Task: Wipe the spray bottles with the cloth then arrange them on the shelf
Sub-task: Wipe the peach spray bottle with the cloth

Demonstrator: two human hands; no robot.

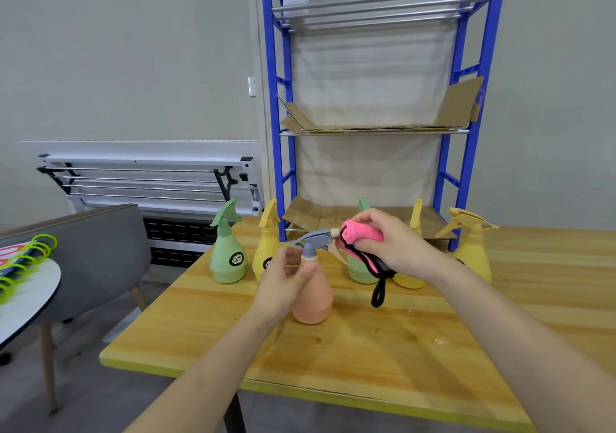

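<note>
- Right hand [388, 244]: fingers curl round a rolled pink cloth [361, 234], pressing it against the nozzle tip of the grey trigger head [313, 240]; a black loop hangs below.
- Left hand [283, 282]: thumb and fingers wrap round the neck of the peach spray bottle [315, 299], upright on the wooden table [383, 349].
- At 11 o'clock: green bottle [228, 252], yellow bottle [266, 242].
- At 2 o'clock: another yellow bottle [471, 246].
- At 12 o'clock: blue shelf rack [466, 132].

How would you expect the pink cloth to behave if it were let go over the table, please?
Probably floppy: the pink cloth is only a roll because the right hand squeezes it, so it would likely unroll. Its black loop already dangles limp. It looks light and unlikely to slide on the wooden table.
</note>
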